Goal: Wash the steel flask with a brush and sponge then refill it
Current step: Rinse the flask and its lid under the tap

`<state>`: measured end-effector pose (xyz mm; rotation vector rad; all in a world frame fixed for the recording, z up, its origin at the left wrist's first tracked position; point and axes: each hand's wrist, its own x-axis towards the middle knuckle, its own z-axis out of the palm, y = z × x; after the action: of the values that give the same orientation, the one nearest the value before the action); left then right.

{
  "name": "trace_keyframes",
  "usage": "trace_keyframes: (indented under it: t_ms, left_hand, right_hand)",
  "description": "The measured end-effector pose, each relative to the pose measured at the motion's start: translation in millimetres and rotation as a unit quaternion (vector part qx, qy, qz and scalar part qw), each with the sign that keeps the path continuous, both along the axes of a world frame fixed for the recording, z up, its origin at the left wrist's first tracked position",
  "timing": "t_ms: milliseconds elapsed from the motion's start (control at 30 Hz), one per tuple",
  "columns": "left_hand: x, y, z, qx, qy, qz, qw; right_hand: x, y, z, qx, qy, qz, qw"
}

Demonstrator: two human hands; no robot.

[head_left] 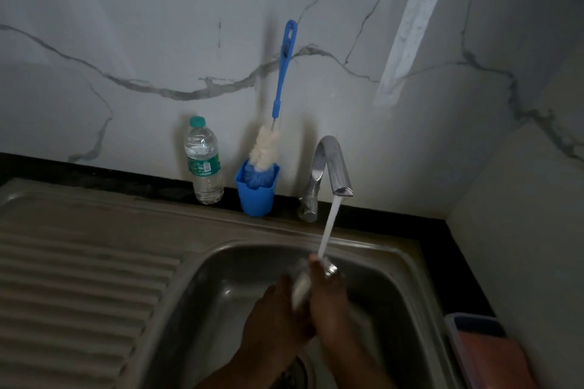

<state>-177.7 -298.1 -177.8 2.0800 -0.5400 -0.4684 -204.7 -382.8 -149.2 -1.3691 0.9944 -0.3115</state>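
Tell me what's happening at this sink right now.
A person is holding a steel flask between both hands, left hand and right hand, over the sink. The tap is running onto the flask's top. The brush stands unused in a blue cup by the wall, beside a water bottle.

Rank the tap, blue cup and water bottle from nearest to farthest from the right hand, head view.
1. Tap, just above the right hand.
2. Blue cup, further left on the counter.
3. Water bottle, leftmost.
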Motion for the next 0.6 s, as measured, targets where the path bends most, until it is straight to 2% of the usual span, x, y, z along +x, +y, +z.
trace_keyframes:
  t_ms: [67, 100, 167, 200, 267, 367, 433, 467, 533, 600]
  left_hand:
    - [2.8, -0.1, 2.1, -0.021, 0.039, 0.011, 0.999]
    - [4.8, 0.0, 3.5, -0.036, 0.055, 0.014, 0.998]
    - [9.0, -0.2, -4.2, -0.074, 0.091, 0.015, 0.993]
    - [10.2, 2.1, -5.6, -0.089, 0.109, 0.022, 0.99]
    - [9.4, 11.3, -5.6, -0.08, 0.086, 0.003, 0.993]
    - [5.0, 17.6, -4.8, -0.044, 0.056, -0.021, 0.997]
    - [5.9, 12.6, 1.7, 0.006, 0.053, -0.007, 0.999]
    - [5.5, 11.0, 5.3, -0.018, 0.068, -0.004, 0.998]
    - [9.3, 5.3, -0.3, -0.096, 0.151, 0.004, 0.984]
    - [9.6, 4.7, 2.1, -0.182, 0.249, -0.013, 0.951]
  right_hand:
    - [-2.8, -12.8, 4.1, 0.104, -0.031, 0.025, 0.994]
    - [-4.9, -14.3, 3.8, 0.109, -0.051, 0.041, 0.992]
    - [-7.0, -5.7, -4.3, 0.045, -0.063, 0.08, 0.994]
    - [-9.1, 4.1, -5.9, -0.009, -0.043, 0.114, 0.993]
    - [-11.8, 23.3, -7.8, -0.104, 0.021, 0.169, 0.98]
    - [-13.0, 22.4, -4.4, -0.125, 0.018, 0.167, 0.978]
    - [-10.9, 6.4, -4.2, -0.044, -0.035, 0.113, 0.992]
    - [-9.8, -1.7, 0.5, 0.027, -0.057, 0.096, 0.993]
    - [-12.7, -13.4, 8.5, 0.138, -0.081, 0.091, 0.983]
    - [-19.5, -20.8, 12.4, 0.216, -0.104, 0.1, 0.966]
